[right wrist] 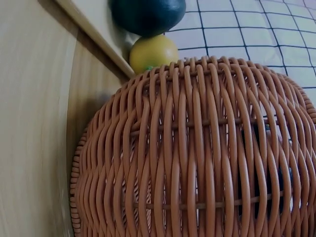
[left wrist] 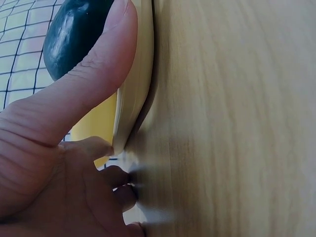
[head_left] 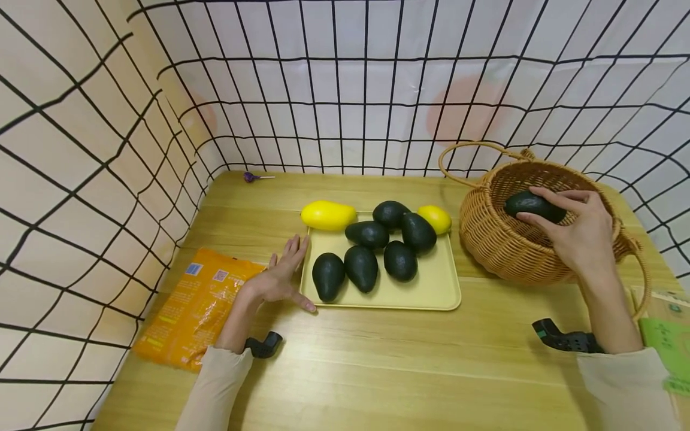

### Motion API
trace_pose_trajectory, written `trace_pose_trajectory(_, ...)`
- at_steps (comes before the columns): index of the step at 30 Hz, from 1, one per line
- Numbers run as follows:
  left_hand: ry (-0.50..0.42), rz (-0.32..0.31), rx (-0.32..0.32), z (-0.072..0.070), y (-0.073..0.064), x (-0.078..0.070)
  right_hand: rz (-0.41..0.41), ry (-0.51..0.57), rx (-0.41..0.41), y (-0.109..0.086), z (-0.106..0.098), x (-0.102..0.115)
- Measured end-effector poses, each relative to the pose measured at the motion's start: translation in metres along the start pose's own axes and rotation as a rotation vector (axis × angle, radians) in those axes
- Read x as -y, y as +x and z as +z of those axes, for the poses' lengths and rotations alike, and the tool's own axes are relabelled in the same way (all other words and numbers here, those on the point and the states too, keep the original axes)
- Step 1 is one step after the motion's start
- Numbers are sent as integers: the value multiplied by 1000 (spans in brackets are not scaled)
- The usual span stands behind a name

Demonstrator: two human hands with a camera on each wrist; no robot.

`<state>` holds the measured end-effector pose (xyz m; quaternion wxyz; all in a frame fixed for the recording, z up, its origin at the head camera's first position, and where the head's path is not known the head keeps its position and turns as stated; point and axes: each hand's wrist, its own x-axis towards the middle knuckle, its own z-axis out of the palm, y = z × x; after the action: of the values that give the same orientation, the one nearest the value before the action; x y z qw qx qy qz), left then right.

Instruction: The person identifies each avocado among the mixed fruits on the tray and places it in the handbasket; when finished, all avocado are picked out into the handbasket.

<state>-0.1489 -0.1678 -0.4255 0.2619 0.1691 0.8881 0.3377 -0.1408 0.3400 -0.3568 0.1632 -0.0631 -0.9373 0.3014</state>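
Observation:
My right hand (head_left: 584, 230) grips a dark green avocado (head_left: 533, 206) inside the mouth of a wicker basket (head_left: 501, 254). In the right wrist view the basket's woven side (right wrist: 197, 148) hides that hand. My left hand (head_left: 279, 278) rests with spread fingers at the left edge of a pale yellow tray (head_left: 426, 293); its thumb (left wrist: 106, 61) lies along the tray's near corner in the left wrist view. Several avocados (head_left: 361, 269) lie on the tray. A yellow mango (head_left: 329, 215) sits across its far left corner, and a yellow lemon-like fruit (head_left: 434, 219) at its far right corner.
An orange plastic packet (head_left: 199, 305) lies left of the tray, partly under my left forearm. A purple lollipop (head_left: 250, 177) is at the back left. Black wire mesh (head_left: 350, 108) encloses the back and sides. A green-and-tan package (head_left: 665, 335) lies at the right edge.

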Motion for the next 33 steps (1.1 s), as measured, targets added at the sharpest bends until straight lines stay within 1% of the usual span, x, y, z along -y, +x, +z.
trace_pose_trajectory(5, -4, -5, 3, 0, -1, 0, 13, -2, 17, 1, 2, 1)
trace_pose_trajectory(10, 5, -5, 3, 0, -1, 1, -8, 0, 26, 0, 1, 0)
trace_pose_trajectory(15, 6, -2, 0, 0, -1, 0, -21, -11, 58, 0, 0, 0)
trace_pose_trajectory(18, 5, -3, 0, 0, -1, 0, -12, -18, 81, 1, -1, 0)
trace_pose_trajectory(22, 3, -5, -1, -1, -1, 1, -7, -22, 91, 2, -1, 1)
trace_pose_trajectory(24, 2, -5, -1, -1, -1, 1, 4, -19, 93, 2, -2, 1)
trace_pose_trajectory(27, 3, -4, -1, -1, -1, 1, 62, -11, 122, 3, -2, 1)
trace_pose_trajectory(31, 5, 0, -2, -1, -1, 1, 131, -39, 150, 4, -3, 2)
trace_pose_trajectory(33, 5, 1, -5, 0, -1, 1, 134, -58, 146, 4, -2, 3)
